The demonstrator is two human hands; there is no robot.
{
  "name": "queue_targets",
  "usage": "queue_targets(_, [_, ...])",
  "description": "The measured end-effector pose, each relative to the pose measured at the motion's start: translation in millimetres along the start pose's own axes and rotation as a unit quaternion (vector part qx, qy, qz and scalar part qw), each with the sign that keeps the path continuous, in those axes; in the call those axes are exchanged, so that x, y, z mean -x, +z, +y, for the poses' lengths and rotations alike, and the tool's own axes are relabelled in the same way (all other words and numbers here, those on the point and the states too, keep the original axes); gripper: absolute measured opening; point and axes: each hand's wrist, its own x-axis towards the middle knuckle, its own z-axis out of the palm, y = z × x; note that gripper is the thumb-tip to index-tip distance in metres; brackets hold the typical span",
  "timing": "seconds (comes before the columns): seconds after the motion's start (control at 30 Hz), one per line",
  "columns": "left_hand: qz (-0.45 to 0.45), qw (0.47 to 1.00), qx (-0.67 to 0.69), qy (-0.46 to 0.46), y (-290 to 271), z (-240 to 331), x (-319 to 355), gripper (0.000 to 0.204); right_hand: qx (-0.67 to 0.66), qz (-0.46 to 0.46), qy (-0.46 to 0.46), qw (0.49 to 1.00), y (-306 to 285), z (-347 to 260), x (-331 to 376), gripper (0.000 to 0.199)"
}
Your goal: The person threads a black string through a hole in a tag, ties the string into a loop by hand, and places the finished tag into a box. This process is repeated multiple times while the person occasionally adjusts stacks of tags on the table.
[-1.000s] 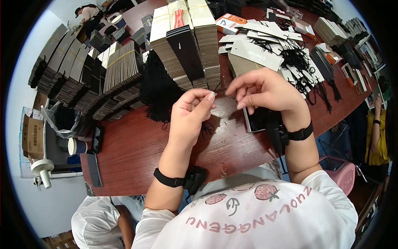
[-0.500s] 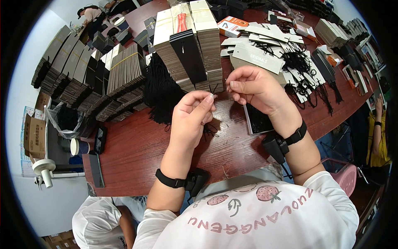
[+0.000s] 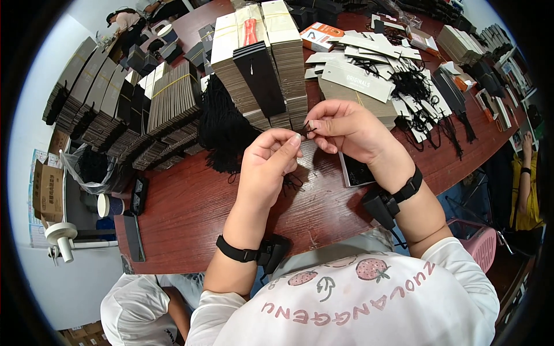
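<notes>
Head view: left hand [image 3: 265, 163] and right hand [image 3: 353, 131] close together, both in pinches on dark cord [image 3: 307, 130].

The table [image 3: 179, 213] is reddish-brown wood-grain, the cords [image 3: 220, 127] black, the shirt [image 3: 358, 331] white with pink strawberries [image 3: 371, 269]

On my left I see a paper cup [image 3: 112, 206] near a dark case [image 3: 139, 196]; farther out, a brown cardboard box [image 3: 48, 190] above a white fixture [image 3: 61, 233]; on my right, a pink plastic object [image 3: 480, 248] and a person in yellow [image 3: 522, 193].
</notes>
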Motion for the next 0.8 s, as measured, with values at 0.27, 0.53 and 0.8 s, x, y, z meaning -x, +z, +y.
queue_targets(0.27, [-0.015,0.999,-0.041,-0.003,2.1,-0.9,1.1,0.011,-0.011,-0.015,0.023,1.0,2.0,1.1,0.0,0.01])
queue_targets(0.53, [0.004,1.0,-0.014,0.002,2.4,1.7,1.5,0.008,0.091,0.011,-0.03,0.995,6.9,5.1,-0.9,0.023])
queue_targets(0.8, [-0.006,1.0,0.0,-0.01,4.8,-0.4,1.2,0.01,0.053,0.013,0.001,0.999,4.9,6.2,-1.3,0.025])
